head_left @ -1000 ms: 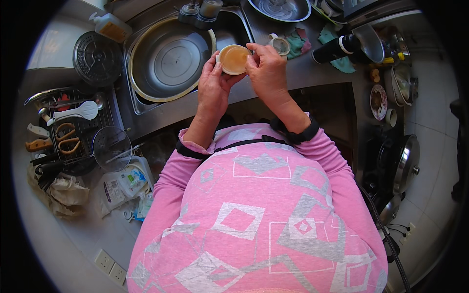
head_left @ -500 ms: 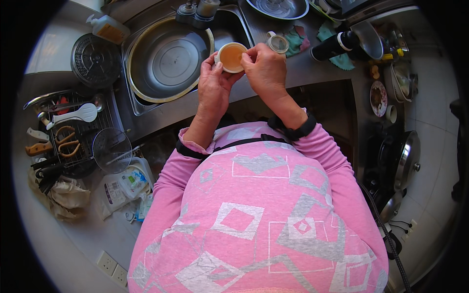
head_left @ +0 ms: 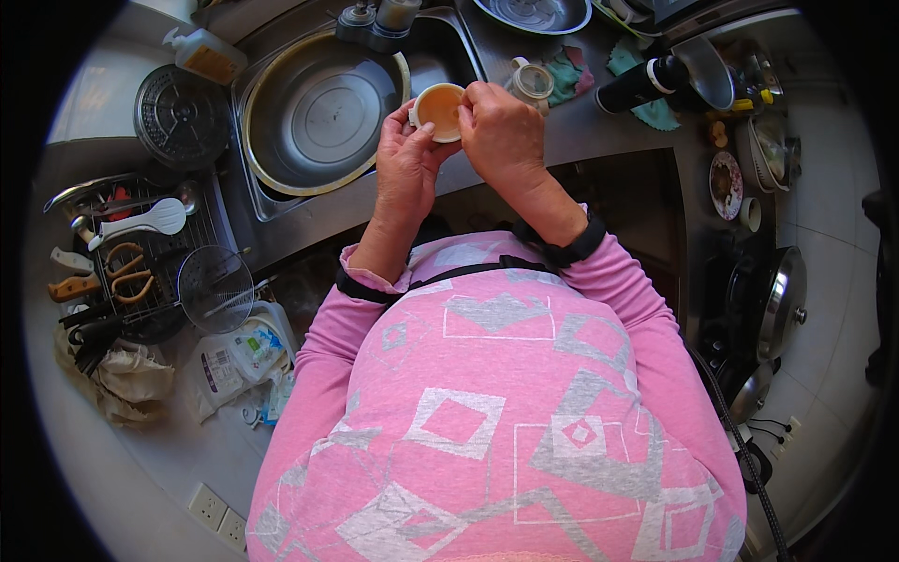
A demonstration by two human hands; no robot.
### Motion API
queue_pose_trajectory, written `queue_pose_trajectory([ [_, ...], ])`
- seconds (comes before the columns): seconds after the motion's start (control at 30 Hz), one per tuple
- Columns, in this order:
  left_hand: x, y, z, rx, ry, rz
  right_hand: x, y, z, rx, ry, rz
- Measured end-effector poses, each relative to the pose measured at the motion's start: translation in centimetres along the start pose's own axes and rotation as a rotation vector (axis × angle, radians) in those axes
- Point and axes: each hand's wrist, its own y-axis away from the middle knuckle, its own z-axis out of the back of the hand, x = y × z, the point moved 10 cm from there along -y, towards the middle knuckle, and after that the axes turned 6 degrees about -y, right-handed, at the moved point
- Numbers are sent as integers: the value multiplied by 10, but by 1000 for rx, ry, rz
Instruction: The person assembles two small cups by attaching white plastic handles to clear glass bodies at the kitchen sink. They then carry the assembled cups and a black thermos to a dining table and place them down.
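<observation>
A small white round cup (head_left: 437,114) with an orange-brown inside is held over the counter's front edge, beside the sink. Whether the colour is liquid or the cup's lining, I cannot tell. My left hand (head_left: 408,161) is closed around its left side and underside, thumb on the rim. My right hand (head_left: 506,131) is at the cup's right side, its fingers bent and pinched together at the inner rim. What those fingertips grip, if anything, is hidden. Just beyond my right hand stands a small glass jar (head_left: 532,82).
Left of the cup, a large metal basin (head_left: 253,140) sits in the steel sink. Cloths (head_left: 567,75) and a black bottle (head_left: 641,84) lie to the right. A rack (head_left: 206,211) with utensils and a strainer (head_left: 215,290) stands at the left. A metal bowl (head_left: 571,28) is at the back.
Both hands and the cup have shifted slightly left and nearer to me. More of the glass jar shows past my right hand. My grip on the cup looks the same.
</observation>
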Motion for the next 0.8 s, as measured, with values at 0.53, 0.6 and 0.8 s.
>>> queue_pose_trajectory([
  [0.53, -4, 4, 2, -29, -97, -25, -23, 5, -3, -61, -166, -154],
  [0.6, -6, 5, 1, -21, -108, -47, -39, 6, -17, 26, -338, -265],
  [0.8, -11, 8, -3, 6, -247, -108, -48, 13, -40, 178, -597, -324],
])
